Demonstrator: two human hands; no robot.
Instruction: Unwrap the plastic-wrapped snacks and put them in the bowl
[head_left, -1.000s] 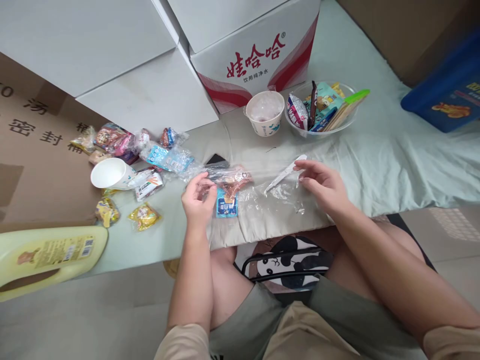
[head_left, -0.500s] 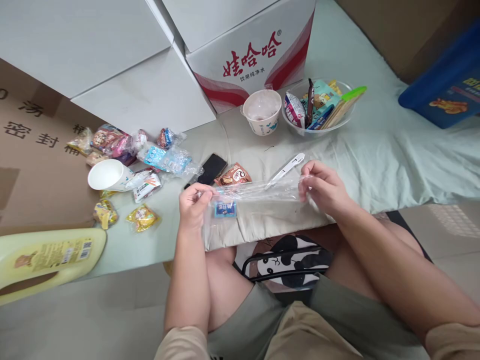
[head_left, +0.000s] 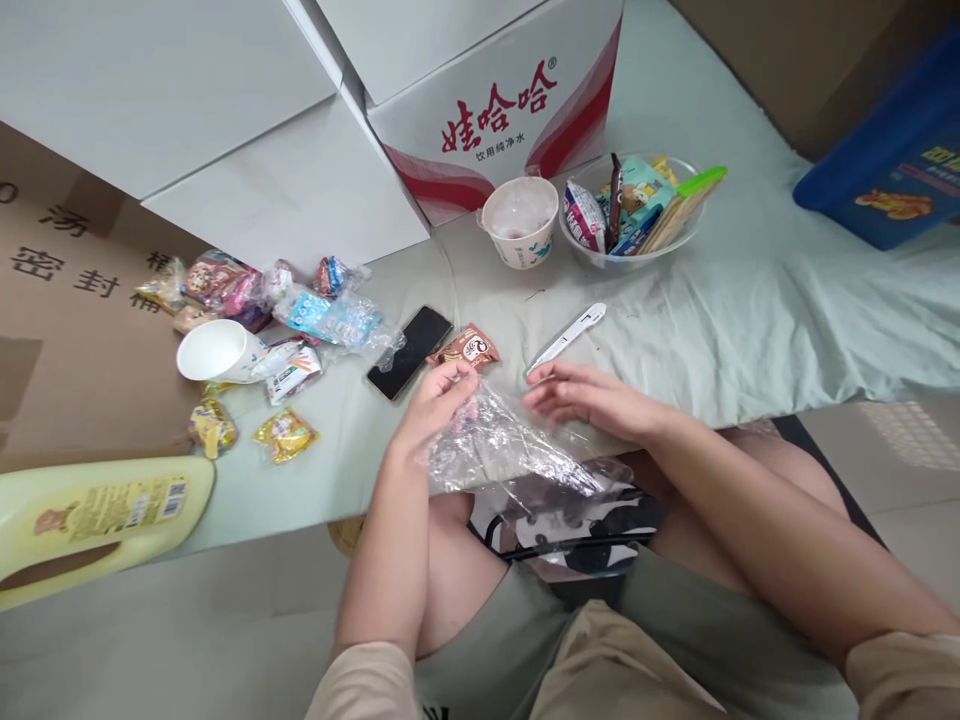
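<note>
Along the near edge of the cloth-covered counter (head_left: 345, 400), the left hand (head_left: 431, 412) pinches the crumpled clear film (head_left: 517, 440) in its fingers while the right hand (head_left: 600, 402), fingers loosely parted, hovers beside it, so a light edge grip, well clear of the white cutter (head_left: 568, 335), should prevent snagging.

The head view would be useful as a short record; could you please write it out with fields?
Left hand: fingers closed on clear plastic film
Right hand: fingers extended near the film; contact unclear
Film: crumpled, reaching past the table's near edge
Beyond hands: white knife-like tool, phone, brown packet
Farther back: paper cup, left of clear bowl holding snack packets
</note>
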